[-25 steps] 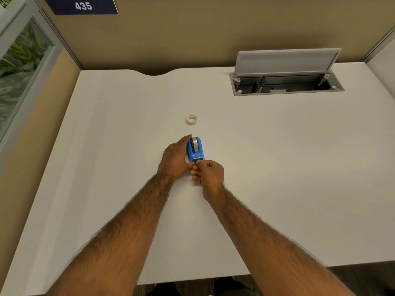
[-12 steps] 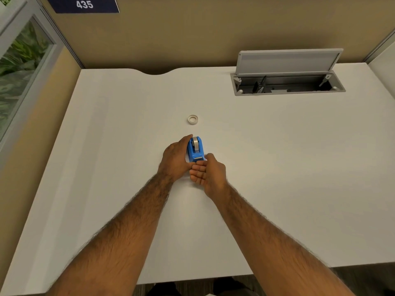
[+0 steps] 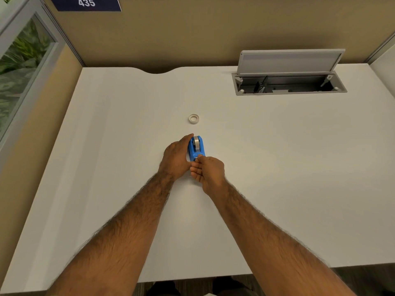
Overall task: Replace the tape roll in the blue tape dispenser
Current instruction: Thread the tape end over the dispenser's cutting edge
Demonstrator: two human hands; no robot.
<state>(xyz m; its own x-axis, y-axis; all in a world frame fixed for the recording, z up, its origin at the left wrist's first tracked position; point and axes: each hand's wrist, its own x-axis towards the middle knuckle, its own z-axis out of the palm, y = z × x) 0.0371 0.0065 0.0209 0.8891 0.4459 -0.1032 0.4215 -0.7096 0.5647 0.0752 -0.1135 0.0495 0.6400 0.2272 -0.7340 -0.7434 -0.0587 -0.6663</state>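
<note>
The blue tape dispenser stands on the white desk near its middle, with a tape roll seated in it. My left hand grips the dispenser's left side. My right hand sits at the dispenser's near end, thumb and forefinger pinched at the cutter, where the tape end would be; the tape itself is too thin to see. A small whitish ring, a second tape roll or bare core, lies flat on the desk just beyond the dispenser.
An open grey cable hatch with its lid raised sits at the desk's back right. Beige partition walls close the back and left; a window lies at far left.
My right hand's fingers opened briefly half a second ago and now pinch again at the dispenser's near end. The left hand and the dispenser have stayed put.
</note>
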